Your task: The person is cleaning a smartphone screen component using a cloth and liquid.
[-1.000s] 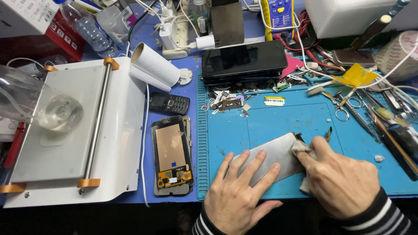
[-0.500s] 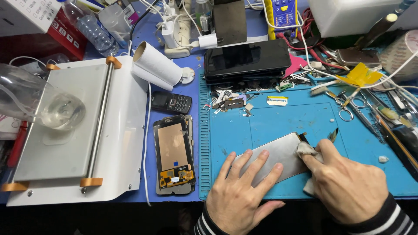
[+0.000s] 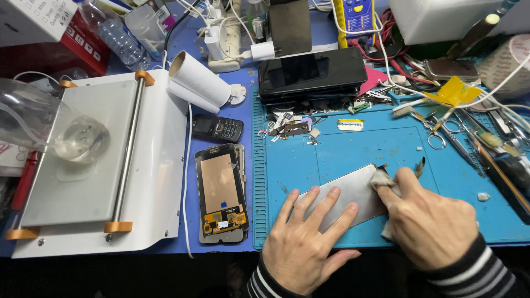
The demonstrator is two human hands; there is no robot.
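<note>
Pressing flat with spread fingers, left hand (image 3: 306, 243) on grey phone panel (image 3: 348, 196), at six o'clock on blue work mat (image 3: 353, 152). Right hand (image 3: 428, 221) closed around small grey cloth (image 3: 382, 179), rubbing panel's upper right corner. Opened phone with gold flex cable (image 3: 221, 193) at nine o'clock of panel, just off mat on counter (image 3: 243, 129). Scissors (image 3: 439, 132) at one o'clock.
</note>
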